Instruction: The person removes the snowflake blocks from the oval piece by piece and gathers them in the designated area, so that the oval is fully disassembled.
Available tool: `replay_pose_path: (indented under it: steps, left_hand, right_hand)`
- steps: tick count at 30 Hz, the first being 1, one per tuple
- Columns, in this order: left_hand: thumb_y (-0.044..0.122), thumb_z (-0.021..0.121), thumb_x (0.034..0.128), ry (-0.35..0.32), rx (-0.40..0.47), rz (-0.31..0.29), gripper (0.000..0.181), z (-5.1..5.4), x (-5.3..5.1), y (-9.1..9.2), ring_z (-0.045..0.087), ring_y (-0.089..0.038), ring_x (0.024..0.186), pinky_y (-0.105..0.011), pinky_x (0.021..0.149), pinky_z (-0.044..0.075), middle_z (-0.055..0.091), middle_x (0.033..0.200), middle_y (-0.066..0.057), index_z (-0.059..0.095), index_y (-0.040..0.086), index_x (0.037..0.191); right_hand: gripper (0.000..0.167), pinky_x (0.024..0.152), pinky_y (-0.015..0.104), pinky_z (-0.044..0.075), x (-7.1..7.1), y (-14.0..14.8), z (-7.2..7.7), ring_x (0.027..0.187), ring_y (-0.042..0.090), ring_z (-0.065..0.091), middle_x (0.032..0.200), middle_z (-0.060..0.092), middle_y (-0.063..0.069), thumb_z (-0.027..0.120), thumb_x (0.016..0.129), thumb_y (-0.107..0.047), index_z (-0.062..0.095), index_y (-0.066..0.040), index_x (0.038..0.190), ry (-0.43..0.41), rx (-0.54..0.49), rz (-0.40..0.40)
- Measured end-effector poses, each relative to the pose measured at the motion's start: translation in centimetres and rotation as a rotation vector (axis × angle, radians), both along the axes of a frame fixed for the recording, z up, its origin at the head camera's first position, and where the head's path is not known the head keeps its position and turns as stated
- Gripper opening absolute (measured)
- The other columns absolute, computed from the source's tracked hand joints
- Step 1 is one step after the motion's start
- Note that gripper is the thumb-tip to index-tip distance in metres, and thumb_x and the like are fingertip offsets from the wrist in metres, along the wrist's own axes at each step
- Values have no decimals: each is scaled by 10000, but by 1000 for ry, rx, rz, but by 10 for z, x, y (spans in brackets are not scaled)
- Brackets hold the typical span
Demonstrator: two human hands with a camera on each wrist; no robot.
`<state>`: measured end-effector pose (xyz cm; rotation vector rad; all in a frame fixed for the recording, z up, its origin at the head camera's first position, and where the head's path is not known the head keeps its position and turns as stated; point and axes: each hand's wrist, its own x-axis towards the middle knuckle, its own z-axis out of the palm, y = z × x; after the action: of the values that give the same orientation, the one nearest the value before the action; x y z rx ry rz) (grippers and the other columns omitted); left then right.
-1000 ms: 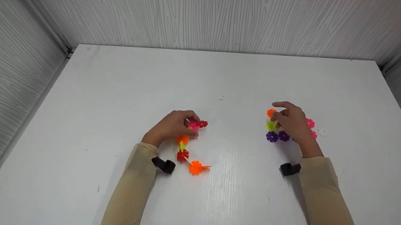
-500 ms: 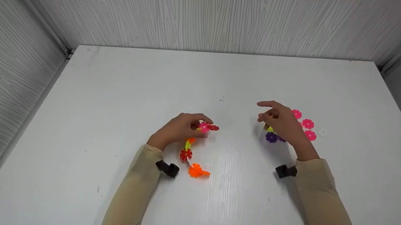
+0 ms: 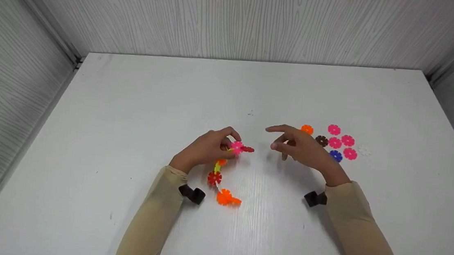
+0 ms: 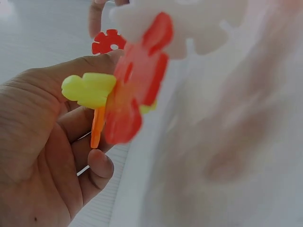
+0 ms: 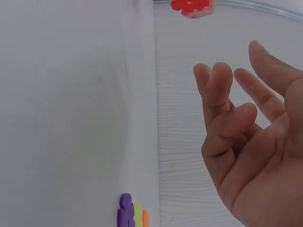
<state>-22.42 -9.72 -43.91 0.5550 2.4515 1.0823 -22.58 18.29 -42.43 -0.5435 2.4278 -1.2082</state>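
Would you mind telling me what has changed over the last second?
The right hand moved left, away from the loose discs, toward the left hand, which shifted slightly right, still holding the linked chain. Neither hand visibly took or released anything. The visible loose discs stayed put.

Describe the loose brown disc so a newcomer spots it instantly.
On the white table, head view, find the right hand. Just above it in the picture, the brown disc lies between an orange disc and a pink disc. It's the only brown piece visible.
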Motion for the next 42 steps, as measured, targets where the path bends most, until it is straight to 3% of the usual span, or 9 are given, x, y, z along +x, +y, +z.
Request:
replay_pose_path:
  steps: [7,16,27,34,42]
  left_hand:
    - [256,706,873,10,20,-14,350,1,2,2,533,-150,707,-249,694,461,658,848,-17,561,205,1187]
    - [277,698,879,33,23,-54,360,3,6,8,518,-143,699,-236,668,452,653,840,-34,559,186,1199]
    - [264,683,890,38,69,-109,348,5,8,12,546,-155,719,-252,688,477,675,883,-39,552,184,1201]
    - [253,685,894,38,87,-151,354,7,9,14,545,-156,707,-251,683,476,687,889,-51,541,172,1207]
    - [256,707,881,63,126,-151,361,9,10,14,553,-137,705,-241,692,470,728,909,-49,554,149,1189]
  right_hand:
    - [506,676,346,543,6,-11,-3,728,252,650,1196,658,105,605,951,-266,442,-241,1430,-94,20,163]
    - [423,692,345,547,11,-17,-5,721,274,638,1218,634,113,582,964,-281,502,-263,1378,-82,-16,252]
    - [344,675,305,533,15,-20,-5,653,227,591,1157,649,125,572,972,-224,566,-240,1316,-50,-46,260]
    - [289,608,246,470,15,-22,-6,683,333,596,1050,675,127,556,981,-204,602,-200,1266,16,-44,268]
    - [239,648,230,484,19,-25,2,671,172,548,944,669,136,554,978,-159,626,-170,1206,136,-13,260]
